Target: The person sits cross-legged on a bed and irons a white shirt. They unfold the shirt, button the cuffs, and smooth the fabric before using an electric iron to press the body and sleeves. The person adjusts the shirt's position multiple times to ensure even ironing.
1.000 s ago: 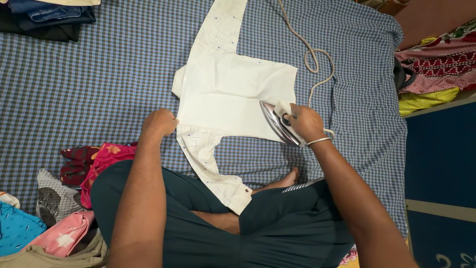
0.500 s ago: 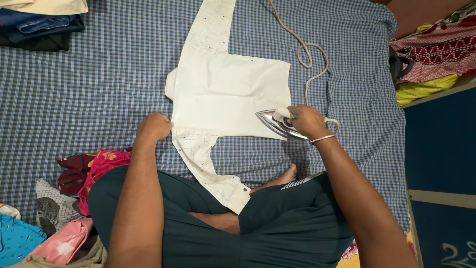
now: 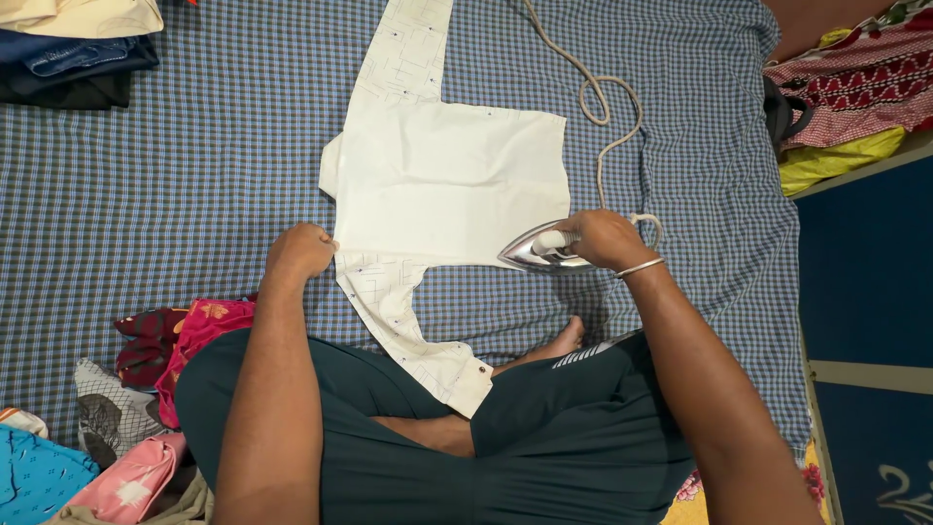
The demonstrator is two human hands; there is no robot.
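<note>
Here, line by line:

Shirt: a white shirt (image 3: 452, 180) lies flat on the blue checked cloth (image 3: 194, 194), its body spread wide, one sleeve running up out of view and the other trailing down toward the person's lap; spread like this, it offers a smooth face to press.

Left hand: the left hand (image 3: 301, 250) is closed into a fist at the shirt's near-left corner, where the lower sleeve joins. It appears to pin or pinch the fabric edge, probably to keep it taut; whether cloth is actually caught between the fingers cannot be told.

Right hand: the right hand (image 3: 598, 238) is wrapped firmly around the handle of the iron (image 3: 539, 251), which sits on the near-right edge of the shirt, its pointed nose aimed left toward the fist.

Cord: the iron's cord (image 3: 607, 107) loops on the cloth beyond the hand, to the right of the shirt and off the white fabric, so it does not lie across the shirt body.

Open room: bare shirt stretches left of and beyond the iron's tip; bare checked cloth lies left of the shirt.

Edges: folded clothes (image 3: 73, 44) sit at the far-left corner, a heap of coloured garments (image 3: 146, 369) lies just beside the left forearm, and more fabrics (image 3: 846, 97) crowd the right edge.
</note>
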